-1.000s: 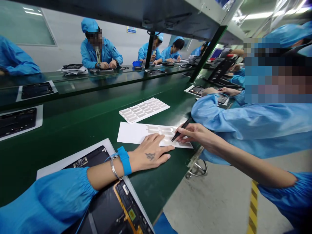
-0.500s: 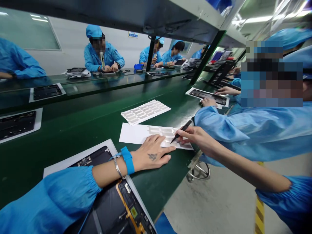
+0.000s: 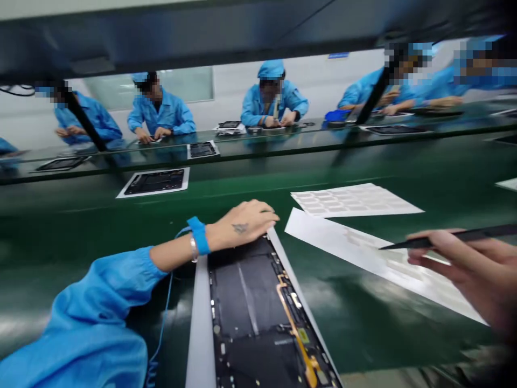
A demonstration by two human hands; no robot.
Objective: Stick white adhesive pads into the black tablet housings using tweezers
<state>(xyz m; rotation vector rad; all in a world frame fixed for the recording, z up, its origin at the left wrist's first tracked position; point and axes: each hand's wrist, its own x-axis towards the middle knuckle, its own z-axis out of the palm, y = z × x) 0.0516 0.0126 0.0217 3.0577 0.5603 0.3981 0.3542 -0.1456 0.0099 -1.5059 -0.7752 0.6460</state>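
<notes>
My left hand (image 3: 242, 223) rests with curled fingers on the far corner of an opened device (image 3: 258, 312), a dark board in a white tray lying on the green belt in front of me. It wears a blue wrist strap. My right hand (image 3: 468, 264) is closed on black tweezers (image 3: 448, 238), held just above a long white sticker sheet (image 3: 363, 250), tip pointing left. A second sticker sheet (image 3: 355, 199) lies flat behind it.
The green conveyor belt (image 3: 100, 231) carries another device tray (image 3: 155, 182) farther back. Across a raised shelf, several people in blue coats and caps work over more trays. A dark overhead beam (image 3: 242, 32) spans the top.
My view swung left. My left hand left the sticker sheet and moved onto the device's far corner. My right hand lifted the tweezers off the sheet and drew back right.
</notes>
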